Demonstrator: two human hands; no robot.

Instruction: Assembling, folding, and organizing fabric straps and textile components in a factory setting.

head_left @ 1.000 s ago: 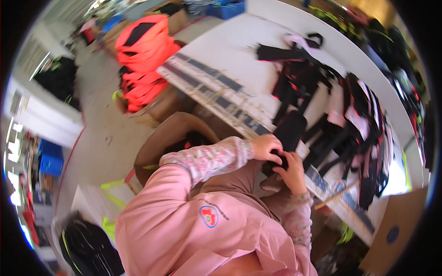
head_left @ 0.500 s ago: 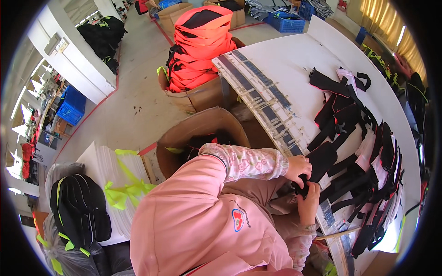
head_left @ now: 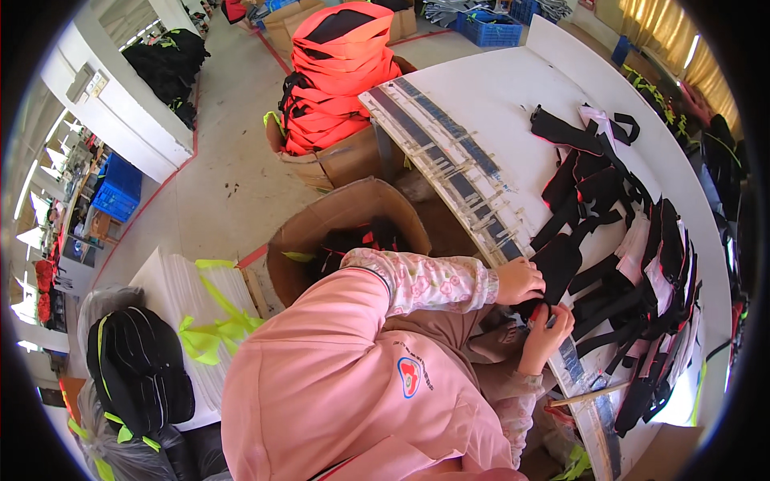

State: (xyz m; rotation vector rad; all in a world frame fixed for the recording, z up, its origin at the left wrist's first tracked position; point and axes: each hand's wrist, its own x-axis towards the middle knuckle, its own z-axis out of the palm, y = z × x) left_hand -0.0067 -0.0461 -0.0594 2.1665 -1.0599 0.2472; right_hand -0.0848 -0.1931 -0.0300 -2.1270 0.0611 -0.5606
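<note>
Far left, beside a white pillar (head_left: pixel 128 104): blue crate (head_left: pixel 118 189). Nearer, black backpack (head_left: pixel 140 369) against a stack of white sheets (head_left: pixel 164 289), neon-yellow ribbon (head_left: pixel 200 341) over it. Next, orange stack (head_left: pixel 345 88) rising out of a carton (head_left: pixel 353 159); closer, open bin (head_left: pixel 349 200), cardboard, dark pieces inside. Left hand (head_left: pixel 520 280) at the table's near edge, fingers curled over the lower end of a black piece (head_left: pixel 557 260), gripping it. Piece slopes from the hands up onto the white table (head_left: pixel 489 88). Right hand (head_left: pixel 549 335) just below, thumb and fingers bent at the same end, red showing between; firmness of pinch unclear. Rightmost, pile (head_left: pixel 667 232) of black and pale-pink pieces.
</note>
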